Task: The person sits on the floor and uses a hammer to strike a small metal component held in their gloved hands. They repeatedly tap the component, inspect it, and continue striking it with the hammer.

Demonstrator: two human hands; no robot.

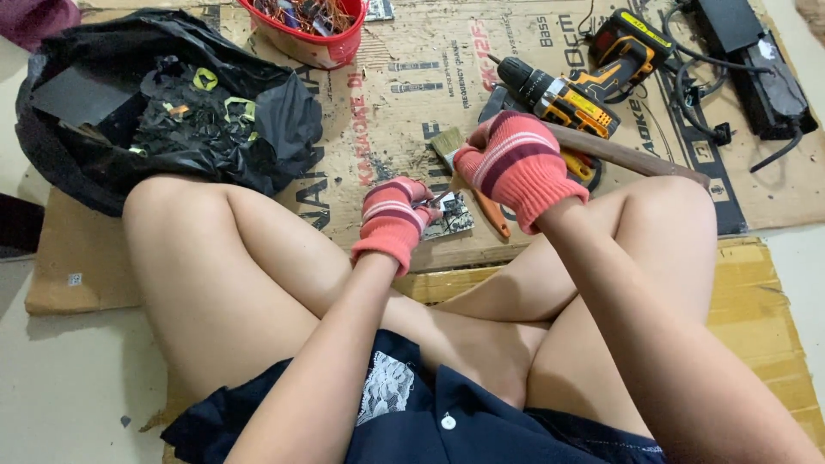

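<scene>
My left hand (394, 222), in a pink striped knit glove, reaches forward with fingers pinched together. My right hand (518, 163), gloved alike, is raised higher, its grip curled into a fist, wrist bent.

I'm looking down at what reads as a makeshift floor workshop in a home: flattened cardboard (412, 77) serves as the work surface on a pale floor. On it lie a yellow-and-black cordless drill (559, 96), a paintbrush (449, 144) and a small circuit board (451, 216). Beside them are 1 red bowl of wire scraps (305, 26) and 1 black bag of plastic bits (172, 112).
</scene>
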